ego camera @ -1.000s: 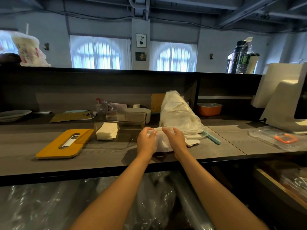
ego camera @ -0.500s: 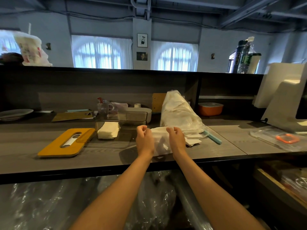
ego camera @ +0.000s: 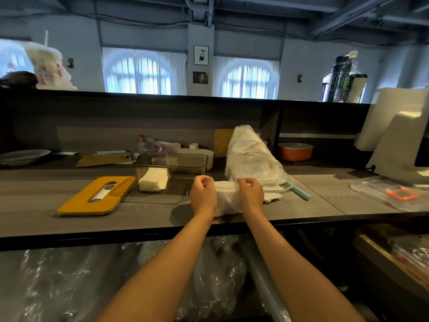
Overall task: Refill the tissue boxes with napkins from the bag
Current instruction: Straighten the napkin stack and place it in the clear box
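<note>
A white stack of napkins (ego camera: 228,197) lies on the grey counter between my hands. My left hand (ego camera: 203,195) grips its left end with curled fingers. My right hand (ego camera: 251,194) grips its right end. Behind them stands a clear plastic bag (ego camera: 251,159) full of napkins, leaning back. A clear tissue box (ego camera: 171,171) sits to the left with a small pile of napkins (ego camera: 153,182) in its left part. Its yellow lid (ego camera: 97,195) with a slot lies flat farther left.
A teal strip (ego camera: 298,190) lies right of the bag. An orange bowl (ego camera: 295,151) sits at the back right, a white plate (ego camera: 23,155) at the far left. A clear lid with an orange ring (ego camera: 400,194) and a white machine (ego camera: 399,140) are at right.
Both hands have moved slightly apart along the napkin stack, the left hand shifting left. The stack now shows more between them.
</note>
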`<state>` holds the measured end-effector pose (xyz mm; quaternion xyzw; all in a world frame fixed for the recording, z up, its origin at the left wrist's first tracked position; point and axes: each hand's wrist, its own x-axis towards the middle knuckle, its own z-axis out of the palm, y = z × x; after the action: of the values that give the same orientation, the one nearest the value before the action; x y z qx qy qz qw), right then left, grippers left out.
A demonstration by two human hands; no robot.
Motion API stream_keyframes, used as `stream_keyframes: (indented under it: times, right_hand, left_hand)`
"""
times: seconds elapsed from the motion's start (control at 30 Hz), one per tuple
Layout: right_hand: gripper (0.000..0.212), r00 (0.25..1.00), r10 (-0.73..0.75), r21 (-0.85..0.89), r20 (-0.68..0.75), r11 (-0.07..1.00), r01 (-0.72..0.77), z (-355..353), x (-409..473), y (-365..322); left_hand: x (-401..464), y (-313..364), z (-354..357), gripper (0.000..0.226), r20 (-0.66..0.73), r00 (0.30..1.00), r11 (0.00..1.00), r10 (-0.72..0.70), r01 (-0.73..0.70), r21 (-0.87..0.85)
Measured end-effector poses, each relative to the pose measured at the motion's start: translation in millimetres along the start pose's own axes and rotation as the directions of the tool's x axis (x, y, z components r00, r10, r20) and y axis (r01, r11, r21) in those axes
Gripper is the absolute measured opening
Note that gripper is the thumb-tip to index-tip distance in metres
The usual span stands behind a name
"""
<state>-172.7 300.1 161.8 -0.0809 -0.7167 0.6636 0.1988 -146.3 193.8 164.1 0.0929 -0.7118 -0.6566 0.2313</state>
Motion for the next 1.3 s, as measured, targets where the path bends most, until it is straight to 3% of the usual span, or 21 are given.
stream_keyframes:
  times: [0.13,0.23,0.3,0.43,0.53,0.67,0.8,0.93,1.07,1.2,1.3]
  right_hand:
    - [0.026,0.990,-0.065,-0.053,0.122,0.996,0.072,5.2,-4.3,-1.6]
    - [0.021,0.998,-0.024,0.016,0.052,1.000,0.023,1.9,-2.6,-1.4]
    - [0.030,0.998,0.004,0.068,0.059,0.998,-0.008,-0.1,-2.1,-1.5]
    - [0.040,0.994,-0.014,-0.006,0.104,1.000,0.015,3.3,-3.5,-0.8]
    - [0.035,0.999,0.019,0.046,0.041,0.999,-0.021,1.5,-0.9,-0.4]
    - [0.027,0.991,-0.002,-0.032,0.133,0.999,0.006,4.3,-2.2,-0.3]
    - [0.026,0.998,-0.008,0.034,0.057,0.999,0.006,2.1,-2.2,0.2]
    - [0.024,0.990,-0.037,-0.025,0.139,0.999,0.041,3.5,-4.3,-0.3]
    - [0.015,0.999,-0.016,0.031,0.046,0.999,0.015,2.2,-0.1,1.7]
    - [0.016,0.991,-0.023,-0.016,0.130,1.000,0.025,4.3,-2.0,1.5]
    - [0.018,0.999,0.004,0.017,0.033,1.000,-0.004,2.5,-1.4,2.6]
  left_hand:
    - [-2.6,-0.4,0.5,0.017,0.125,0.992,1.000,0.028,-0.027,-0.010]
    - [0.3,0.6,0.9,0.022,0.039,0.999,1.000,-0.007,0.006,0.028]
    - [0.5,-0.2,-0.2,0.021,-0.003,1.000,0.999,-0.031,0.031,-0.016]
    - [-2.9,-0.1,1.9,0.021,0.069,0.997,1.000,0.023,-0.023,0.002]
    - [-0.3,-0.9,1.4,0.023,0.000,1.000,1.000,-0.017,0.017,-0.024]
    - [-2.2,-2.8,2.6,0.027,0.084,0.996,0.999,0.035,-0.034,-0.018]
    - [-0.2,-1.3,1.4,0.024,-0.035,0.999,0.999,0.001,0.001,0.040]
    - [-0.3,-3.1,3.2,0.026,0.035,0.999,0.999,0.009,-0.010,0.050]
    - [2.0,-2.0,1.8,0.025,-0.009,1.000,1.000,-0.011,0.011,0.018]
    - [-0.1,-3.3,0.2,0.025,0.021,1.000,0.998,-0.024,0.025,-0.050]
    - [0.2,-2.2,0.7,0.025,-0.001,1.000,1.000,-0.011,0.011,0.002]
